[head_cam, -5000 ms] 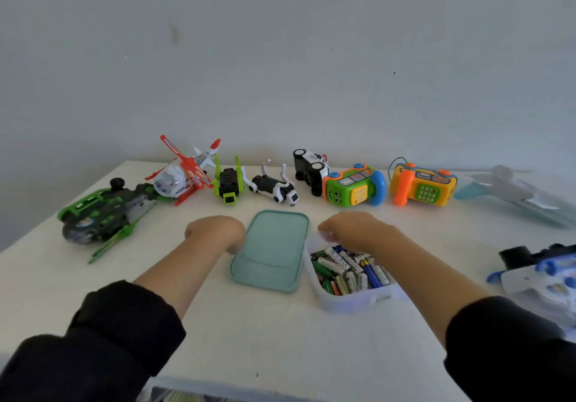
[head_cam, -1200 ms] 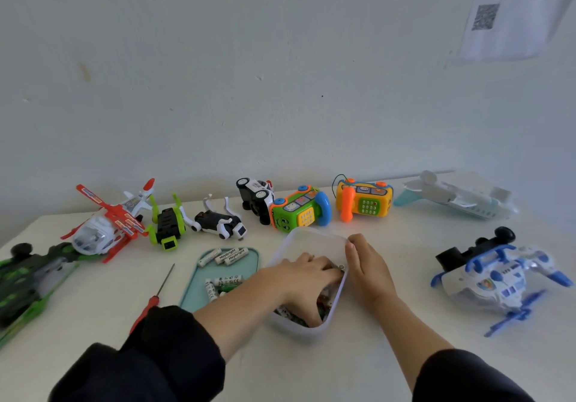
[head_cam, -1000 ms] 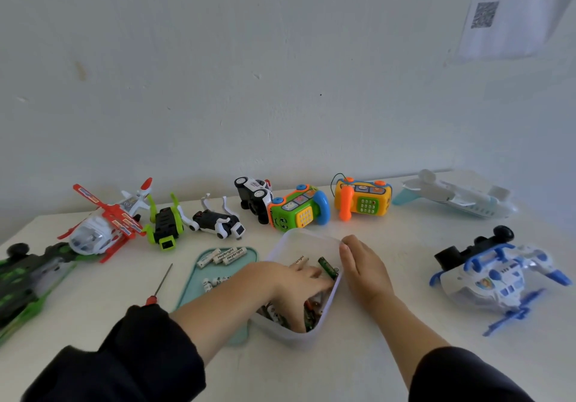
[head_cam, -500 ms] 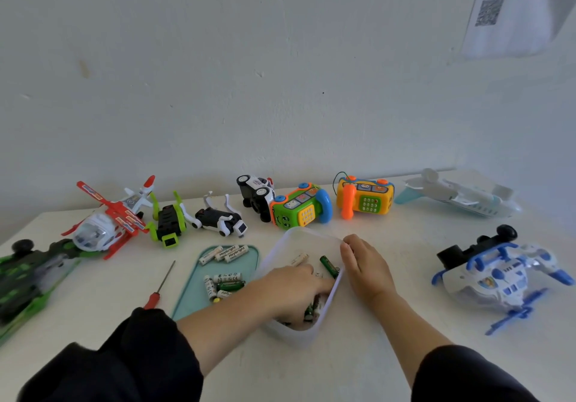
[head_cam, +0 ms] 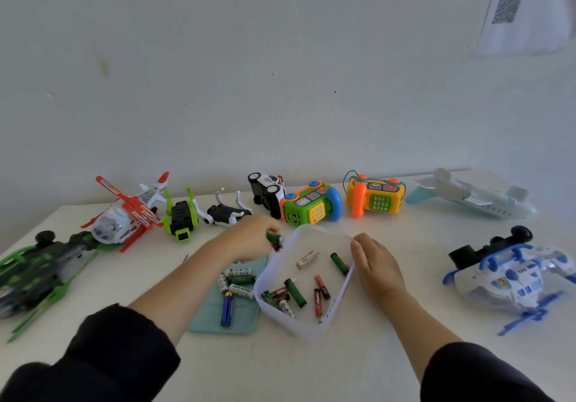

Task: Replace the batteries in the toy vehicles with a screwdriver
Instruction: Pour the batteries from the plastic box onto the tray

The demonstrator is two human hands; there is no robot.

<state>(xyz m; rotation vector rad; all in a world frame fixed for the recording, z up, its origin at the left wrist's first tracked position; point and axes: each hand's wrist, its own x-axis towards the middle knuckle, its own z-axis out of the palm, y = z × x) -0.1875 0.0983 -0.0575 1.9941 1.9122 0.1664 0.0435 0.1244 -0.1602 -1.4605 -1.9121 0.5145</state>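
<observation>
Left hand (head_cam: 249, 241) moved out of the container (head_cam: 307, 328), fingers now pinching a green battery (head_cam: 274, 238) above its far-left rim. Right hand (head_cam: 375, 266) fingers curled on right rim. Lid (head_cam: 240, 323) left of it.

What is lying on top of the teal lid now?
On the teal lid lie several loose batteries, one of them blue. The left hand and forearm cover its far end.
</observation>
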